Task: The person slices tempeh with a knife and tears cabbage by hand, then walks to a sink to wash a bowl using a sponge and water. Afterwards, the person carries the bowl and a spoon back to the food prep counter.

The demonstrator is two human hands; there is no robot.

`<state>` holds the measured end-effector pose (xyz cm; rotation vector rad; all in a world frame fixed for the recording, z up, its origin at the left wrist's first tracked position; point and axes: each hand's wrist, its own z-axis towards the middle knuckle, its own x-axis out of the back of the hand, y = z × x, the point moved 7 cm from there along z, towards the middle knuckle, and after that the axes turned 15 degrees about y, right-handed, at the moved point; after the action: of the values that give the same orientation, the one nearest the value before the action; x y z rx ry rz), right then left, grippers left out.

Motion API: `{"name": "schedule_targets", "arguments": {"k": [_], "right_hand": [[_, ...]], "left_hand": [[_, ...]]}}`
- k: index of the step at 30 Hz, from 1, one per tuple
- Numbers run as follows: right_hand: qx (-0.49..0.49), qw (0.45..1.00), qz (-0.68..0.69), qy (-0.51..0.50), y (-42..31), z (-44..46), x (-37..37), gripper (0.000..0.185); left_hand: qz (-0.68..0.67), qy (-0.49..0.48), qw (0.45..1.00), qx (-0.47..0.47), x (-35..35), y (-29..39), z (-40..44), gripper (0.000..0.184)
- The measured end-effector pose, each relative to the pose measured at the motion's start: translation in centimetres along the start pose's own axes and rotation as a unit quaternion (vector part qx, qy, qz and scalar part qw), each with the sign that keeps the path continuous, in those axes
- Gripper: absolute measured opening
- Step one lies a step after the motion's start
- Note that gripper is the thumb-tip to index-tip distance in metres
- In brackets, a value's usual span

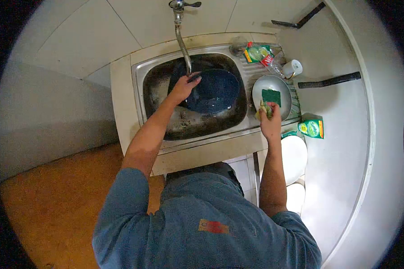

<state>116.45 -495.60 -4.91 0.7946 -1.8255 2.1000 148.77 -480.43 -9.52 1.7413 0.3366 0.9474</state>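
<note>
My left hand (184, 88) grips the left rim of a dark blue round plate (216, 92), which is in the steel sink (150, 123) under the tap (183, 47). Its thumb lies over the plate's edge. At the near edge of a silver-grey bowl (261, 85) on the drainboard is my right hand (270, 119), fingers closed on a crumpled yellow-green sponge (263, 109). A dark green scouring pad (271, 97) sits inside the bowl, just beyond those fingers. Another dark, wide item (179, 71) shows partly behind the plate; its kind is unclear.
A white mug (293, 68), a clear plastic bottle (274, 66) with a red label and a green-yellow packet (255, 54) crowd the drainboard's back. A green dish-soap pouch (313, 128) stands at the right wall. White round lids (294, 159) are below, beside my right forearm.
</note>
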Motion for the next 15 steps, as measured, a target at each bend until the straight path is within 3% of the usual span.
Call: {"name": "schedule_targets", "arguments": {"k": [2, 5, 7, 8, 10, 15], "right_hand": [[0.02, 1.0, -0.009, 0.007, -0.6, -0.4, 0.4, 0.032], [0.036, 0.999, -0.03, 0.01, -0.7, -0.6, 0.5, 0.031], [0.029, 0.999, -0.041, 0.007, -1.3, -0.7, 0.2, 0.03], [0.02, 1.0, -0.023, -0.006, -1.7, -0.9, 0.0, 0.029], [0.009, 1.0, -0.004, -0.021, -3.2, -1.4, -0.7, 0.029], [0.142, 0.979, 0.103, -0.1, -5.5, -3.6, -7.7, 0.03]], "left_hand": [[0.008, -0.017, 1.0, 0.017, -0.2, 0.4, -0.1, 0.045], [-0.084, 0.011, 0.995, 0.047, -0.8, -0.8, -0.3, 0.046], [-0.183, 0.043, 0.971, 0.149, -0.7, -2.0, -1.4, 0.042], [-0.18, 0.045, 0.971, 0.151, -0.4, -2.3, -2.2, 0.042], [-0.28, 0.048, 0.925, 0.253, 0.4, -1.9, -5.1, 0.039], [-0.366, 0.096, 0.867, 0.325, 2.8, -6.1, -9.4, 0.041]]}}
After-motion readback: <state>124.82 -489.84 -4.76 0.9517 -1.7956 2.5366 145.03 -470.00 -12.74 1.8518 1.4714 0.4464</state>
